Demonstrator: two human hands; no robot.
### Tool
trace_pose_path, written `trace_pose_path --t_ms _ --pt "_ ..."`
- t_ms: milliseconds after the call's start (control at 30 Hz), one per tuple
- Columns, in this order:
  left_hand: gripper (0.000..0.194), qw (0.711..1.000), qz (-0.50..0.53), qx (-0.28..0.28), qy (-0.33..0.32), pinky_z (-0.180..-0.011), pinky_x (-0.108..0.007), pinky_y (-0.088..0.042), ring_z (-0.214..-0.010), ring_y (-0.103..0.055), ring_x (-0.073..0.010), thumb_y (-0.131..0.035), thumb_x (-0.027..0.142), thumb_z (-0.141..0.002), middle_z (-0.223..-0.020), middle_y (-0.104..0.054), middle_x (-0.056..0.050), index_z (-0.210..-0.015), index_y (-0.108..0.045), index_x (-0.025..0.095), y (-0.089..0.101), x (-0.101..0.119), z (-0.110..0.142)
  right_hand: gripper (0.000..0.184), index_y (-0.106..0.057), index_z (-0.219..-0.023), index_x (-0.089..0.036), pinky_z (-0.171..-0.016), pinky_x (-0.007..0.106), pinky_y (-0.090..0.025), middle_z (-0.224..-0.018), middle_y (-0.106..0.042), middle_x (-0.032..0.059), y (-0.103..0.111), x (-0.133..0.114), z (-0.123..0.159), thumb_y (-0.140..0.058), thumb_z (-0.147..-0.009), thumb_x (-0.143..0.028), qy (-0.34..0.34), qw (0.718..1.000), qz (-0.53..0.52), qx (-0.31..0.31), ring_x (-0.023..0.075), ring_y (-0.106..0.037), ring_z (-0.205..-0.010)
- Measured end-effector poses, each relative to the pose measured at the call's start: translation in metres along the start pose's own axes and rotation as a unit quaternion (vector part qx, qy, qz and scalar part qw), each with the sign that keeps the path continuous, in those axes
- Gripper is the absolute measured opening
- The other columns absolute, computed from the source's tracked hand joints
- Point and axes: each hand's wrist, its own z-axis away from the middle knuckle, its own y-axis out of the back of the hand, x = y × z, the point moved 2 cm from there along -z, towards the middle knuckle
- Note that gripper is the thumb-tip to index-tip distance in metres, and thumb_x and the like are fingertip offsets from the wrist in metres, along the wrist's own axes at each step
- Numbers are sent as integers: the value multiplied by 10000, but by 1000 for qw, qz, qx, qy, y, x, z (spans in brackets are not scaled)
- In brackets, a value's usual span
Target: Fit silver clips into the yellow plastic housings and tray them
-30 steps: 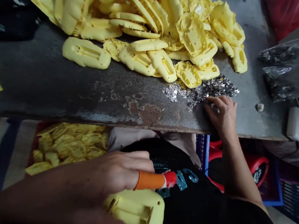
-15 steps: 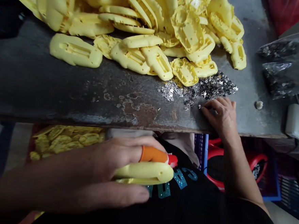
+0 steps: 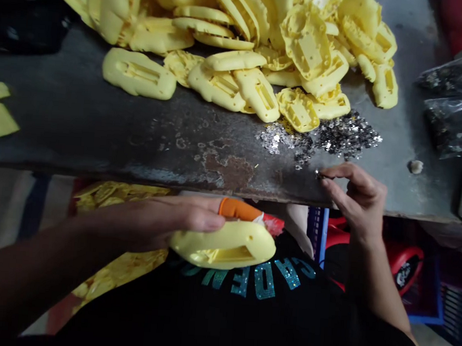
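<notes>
My left hand [image 3: 188, 215] grips a yellow plastic shell [image 3: 226, 241] in front of my chest, below the table edge. An orange finger cover [image 3: 238, 209] with a red tip is on one of its fingers. Over the table's front edge, my right hand [image 3: 358, 195] pinches a small shiny metal piece [image 3: 317, 174] between thumb and forefinger. Just beyond that hand lies a pile of small metal pieces [image 3: 346, 136], beside several yellow shells. The shell in my left hand shows a rectangular recess on its visible side.
A heap of yellow shells [image 3: 225, 25] covers the back of the table [image 3: 147, 130]. Bags of metal pieces [image 3: 451, 125] lie at right, near a small whitish lump [image 3: 416, 166]. Two yellow strips [image 3: 0, 114] are at left. Below stand more shells [image 3: 117, 270] and a blue basket [image 3: 321, 234].
My right hand has lifted away from the metal pile with a small piece pinched in its fingertips. The shell in my left hand has turned, showing its recess. The whole view has shifted left.
</notes>
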Motion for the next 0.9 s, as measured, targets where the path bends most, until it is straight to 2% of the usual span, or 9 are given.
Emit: trace_pose_path --t_ms 67,133,233,300,400,567,733,900 --pt "536 997 6 -68 27 -957 -425 -695 -1171 -867 -388 -800 465 -972 -1279 -892 -139 -1465 -834 256 -9 10 -8 129 -817 -1079 -294 -791 453 -607 -970 -861 10 -5 -27 -3 -860 -1003 -199 44 997 -68 -8 248 -802 -843" --pt "603 996 53 -63 -18 -1023 -491 -688 -1226 -853 -392 -774 465 -983 -1280 -890 -145 -1547 -762 250 -13 13 -17 236 -822 -1121 -292 -782 484 -633 -954 -859 13 -10 -50 -8 -864 -971 -115 89 990 -107 -22 264 -805 -829" --pt "647 986 138 -50 -78 -1027 -571 -697 -1269 -831 -406 -808 410 -945 -1325 -875 -142 -1558 -717 225 -14 2 -33 325 -826 -1203 -304 -784 498 -648 -974 -866 18 -19 -70 -16 -860 -966 -84 122 987 -88 -52 270 -810 -836" --pt "725 980 165 -60 -95 -1031 -564 -701 -1296 -814 -405 -859 418 -924 -1384 -852 -148 -1598 -675 222 -17 -8 -42 339 -818 -1228 -320 -787 488 -649 -1013 -874 18 -24 -73 -20 -863 -974 -101 139 987 -44 -65 261 -812 -846" --pt "815 977 178 -73 -91 -1024 -536 -707 -1305 -809 -398 -864 501 -968 -1429 -832 -162 -1686 -592 228 -20 -18 -50 321 -807 -1244 -327 -789 467 -642 -1037 -876 20 -27 -71 -21 -868 -991 -140 160 984 12 -72 250 -812 -857" --pt "733 976 190 -79 -65 -975 -513 -714 -1250 -836 -388 -660 541 -1125 -1419 -830 -186 -1755 -504 201 -24 -21 -52 330 -791 -1276 -300 -823 462 -631 -1079 -870 47 -22 -70 -19 -853 -999 -133 190 976 72 -83 259 -802 -912" --pt "754 978 178 -84 -65 -951 -475 -706 -1209 -850 -365 -574 557 -1165 -1409 -834 -178 -1822 -400 233 -31 -20 -57 371 -775 -1333 -296 -837 466 -627 -1111 -871 52 -18 -72 -16 -823 -1010 -120 216 964 124 -95 260 -775 -925" --pt "706 980 171 -75 -68 -933 -461 -706 -1153 -853 -341 -545 557 -1177 -1408 -831 -181 -1798 -458 231 -35 -21 -61 461 -714 -1471 -313 -858 461 -621 -1189 -877 52 -16 -72 -8 -788 -1047 -148 236 946 192 -113 264 -764 -989"
